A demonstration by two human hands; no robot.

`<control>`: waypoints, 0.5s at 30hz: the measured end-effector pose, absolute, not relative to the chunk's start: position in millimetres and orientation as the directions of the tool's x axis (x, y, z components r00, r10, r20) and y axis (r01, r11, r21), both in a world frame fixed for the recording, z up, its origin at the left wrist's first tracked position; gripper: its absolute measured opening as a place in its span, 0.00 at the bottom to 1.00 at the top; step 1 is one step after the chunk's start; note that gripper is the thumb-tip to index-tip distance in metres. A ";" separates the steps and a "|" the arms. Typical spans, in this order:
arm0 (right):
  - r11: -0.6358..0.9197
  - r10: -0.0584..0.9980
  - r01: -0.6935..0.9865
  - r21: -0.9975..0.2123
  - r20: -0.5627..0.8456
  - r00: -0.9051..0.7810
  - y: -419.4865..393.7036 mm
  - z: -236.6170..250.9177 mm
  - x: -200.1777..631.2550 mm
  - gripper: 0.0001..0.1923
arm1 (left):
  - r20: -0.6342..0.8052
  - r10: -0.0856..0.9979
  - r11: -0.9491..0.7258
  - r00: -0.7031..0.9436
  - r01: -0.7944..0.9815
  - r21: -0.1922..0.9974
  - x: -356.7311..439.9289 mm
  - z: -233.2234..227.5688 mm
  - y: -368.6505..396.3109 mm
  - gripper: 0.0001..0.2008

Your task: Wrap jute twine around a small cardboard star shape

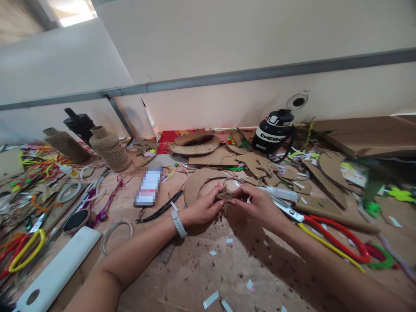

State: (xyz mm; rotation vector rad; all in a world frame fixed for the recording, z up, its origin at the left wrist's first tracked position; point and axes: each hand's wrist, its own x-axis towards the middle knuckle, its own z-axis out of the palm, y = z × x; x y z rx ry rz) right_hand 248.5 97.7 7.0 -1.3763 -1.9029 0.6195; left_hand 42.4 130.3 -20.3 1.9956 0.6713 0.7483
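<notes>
Both hands meet at the centre of the frame over a small jute-twine knot (pixel 225 195), pinched from either side so the strands stay taut between them: the left hand (pixel 203 210), with a white wristband (pixel 178 223), has its grip clenched on the knot's left end with thumb and fingertips, and the right hand (pixel 256 203) grasps the right end in the same pinch. The piece is held just above the desk (pixel 201 268), close in front of the body and low, which keeps the forearms resting and the fingers steady for fine work. Right behind the hands lies a cardboard ring (pixel 196 184), within easy reach. The red-and-yellow scissors (pixel 328 236) lie at centre right, just beside the right forearm, handles toward the lower right so that hand can take them up. A phone (pixel 148 187) lies left of centre, screen up, apparently set where it can be glanced at. Two twine spools (pixel 110 149) stand upright in the upper left, away from the working spot yet near enough to pull cord from. A black bottle (pixel 274 132) stands against the wall at upper centre right, clear of the scraps. Coloured pipe cleaners (pixel 39 164) pile at the far left, and small paper offcuts dot the bare desk in the lower middle.
</notes>
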 end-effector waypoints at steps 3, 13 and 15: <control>0.204 0.979 0.571 -0.795 0.148 -0.143 98.6 7.0 247.7 0.16 | 0.237 0.686 -0.468 0.688 0.168 0.867 42.2 -18.6 130.7 0.23; 0.125 0.990 0.480 -0.869 0.076 -0.122 98.2 7.1 244.5 0.15 | 0.143 0.687 -0.296 0.712 0.095 0.950 40.1 -18.8 129.0 0.25; 0.103 0.992 0.464 -0.880 0.055 -0.117 98.7 7.9 244.9 0.15 | 0.092 0.737 -0.181 0.670 0.063 0.981 40.9 -19.4 128.1 0.24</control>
